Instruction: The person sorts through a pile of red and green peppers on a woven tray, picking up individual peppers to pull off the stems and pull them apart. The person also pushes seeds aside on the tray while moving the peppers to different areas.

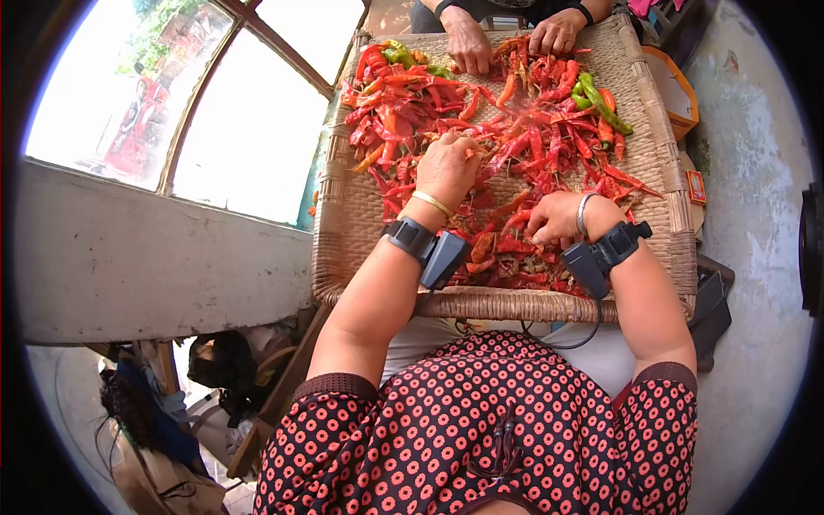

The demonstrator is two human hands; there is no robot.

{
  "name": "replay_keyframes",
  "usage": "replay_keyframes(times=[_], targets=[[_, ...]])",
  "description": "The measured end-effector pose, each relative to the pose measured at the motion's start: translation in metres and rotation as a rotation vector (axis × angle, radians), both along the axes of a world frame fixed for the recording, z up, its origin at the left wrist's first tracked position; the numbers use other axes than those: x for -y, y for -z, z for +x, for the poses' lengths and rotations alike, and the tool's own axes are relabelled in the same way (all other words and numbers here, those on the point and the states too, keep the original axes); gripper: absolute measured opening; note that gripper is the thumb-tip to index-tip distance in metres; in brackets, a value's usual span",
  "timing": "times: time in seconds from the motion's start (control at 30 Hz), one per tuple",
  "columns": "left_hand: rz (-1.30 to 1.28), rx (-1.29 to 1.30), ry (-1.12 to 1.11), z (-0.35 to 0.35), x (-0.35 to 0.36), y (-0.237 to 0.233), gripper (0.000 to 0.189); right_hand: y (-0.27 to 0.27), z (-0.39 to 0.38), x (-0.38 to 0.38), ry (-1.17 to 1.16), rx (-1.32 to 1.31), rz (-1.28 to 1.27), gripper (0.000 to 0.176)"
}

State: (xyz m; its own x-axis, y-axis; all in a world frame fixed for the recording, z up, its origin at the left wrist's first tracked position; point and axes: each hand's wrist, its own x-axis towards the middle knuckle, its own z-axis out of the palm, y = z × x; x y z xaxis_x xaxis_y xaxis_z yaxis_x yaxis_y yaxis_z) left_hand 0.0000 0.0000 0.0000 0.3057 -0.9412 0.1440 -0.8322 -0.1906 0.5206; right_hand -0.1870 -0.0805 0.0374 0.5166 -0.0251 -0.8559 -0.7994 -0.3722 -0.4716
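**Hand and Produce Positions at the Woven Tray**

Head view. A woven tray carries a spread of red chillies. The pile covers the tray from the near rim to the far edge. A few green chillies lie at the far right and far left of it.

The left hand rests knuckles-up on the middle of the pile. Its fingers are curled narrow and their tips are buried among the chillies, so I cannot tell whether they grip one.

The right hand lies nearer the rim, just beside the left. Its fingers are bent down onto the chillies, and here too I cannot tell whether anything is gripped.

Each wrist carries a black strapped unit.

At the far edge, a second person's hands rest on the chillies. A window stands to the left of the tray.
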Motion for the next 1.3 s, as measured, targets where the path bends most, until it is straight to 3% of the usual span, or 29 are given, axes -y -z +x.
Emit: replay_keyframes(times=[0.1,0.17,0.23,0.3,0.47,0.5,0.57,0.6,0.7,0.77,0.9,1.0,1.1,1.13,1.2,1.3], targets=[[-0.076,0.102,0.089,-0.001,0.004,0.009,0.019,0.009,-0.005,0.006,-0.030,0.067,-0.185,0.052],[0.020,0.257,0.238,-0.006,0.006,0.014,0.019,0.018,-0.012,0.011,-0.079,0.388,-0.644,0.052],[-0.023,0.237,0.268,-0.014,0.005,0.009,0.020,0.013,-0.011,0.012,-0.025,0.379,-0.678,0.052],[0.106,-0.098,0.388,-0.019,0.005,0.005,0.018,0.019,-0.011,0.018,0.047,0.363,-0.764,0.050],[0.170,-0.177,0.477,-0.024,0.002,0.000,0.021,0.027,-0.016,0.018,0.069,0.430,-1.060,0.040],[0.172,-0.177,0.477,-0.024,0.003,0.002,0.021,0.026,-0.015,0.019,0.070,0.431,-1.058,0.040],[0.112,-0.144,0.513,-0.023,0.003,0.005,0.022,0.019,-0.011,0.020,0.220,0.714,-0.617,0.026],[0.114,-0.145,0.512,-0.026,0.003,0.006,0.022,0.013,-0.009,0.015,0.400,0.682,-0.285,0.015],[0.234,-0.059,0.553,-0.031,0.001,0.003,0.024,0.023,-0.002,0.007,0.558,0.778,-0.072,0.017],[0.277,-0.024,0.527,-0.029,-0.001,-0.009,0.027,0.022,-0.002,0.011,0.576,0.746,-0.090,0.014],[0.079,0.269,0.161,-0.002,0.001,-0.014,0.022,0.016,-0.012,0.026,0.377,0.559,-0.345,0.010],[0.122,0.416,0.157,0.019,-0.001,0.006,0.020,0.007,-0.018,0.034,0.923,0.925,-0.010,0.023],[0.070,0.495,0.139,0.018,0.000,0.016,0.021,0.007,-0.020,0.042,1.202,1.077,-0.035,0.029],[0.068,0.498,0.141,0.020,0.001,0.016,0.021,0.011,-0.021,0.043,1.204,1.080,-0.035,0.029],[0.091,0.502,0.166,0.023,0.002,0.015,0.021,0.018,-0.023,0.041,1.027,0.844,-0.149,0.028],[0.042,0.437,0.236,0.027,0.004,0.016,0.021,0.019,-0.017,0.030,0.901,0.785,-0.178,0.025]])
